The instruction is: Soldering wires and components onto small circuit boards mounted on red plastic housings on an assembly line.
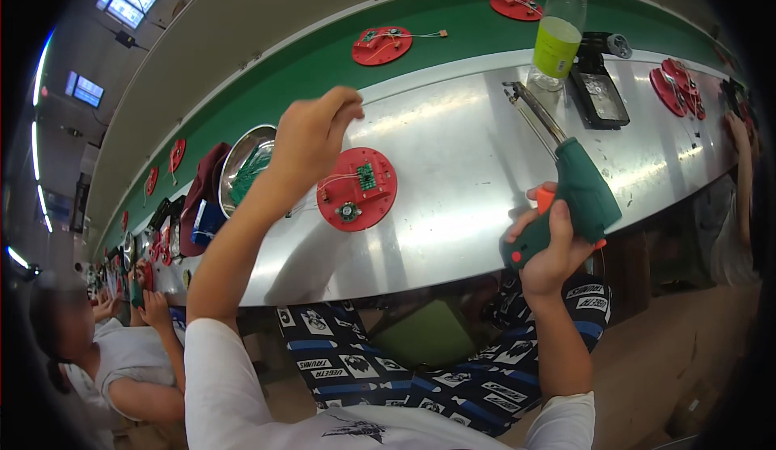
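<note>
My right hand is wrapped round the handle of a green soldering gun with an orange trigger. Its metal tip points up and away, raised over the steel table. My left hand hovers to the left with the fingers bent and pressed together; whether anything is between them is hidden. Just below and right of it lies a round red plastic disc carrying a small green circuit board, thin pale wires and a round metal-and-black part.
A steel bowl with green wires stands left of my forearm. A bottle and a black open box stand at the back right. More red discs lie on the green strip. Other people sit at both sides.
</note>
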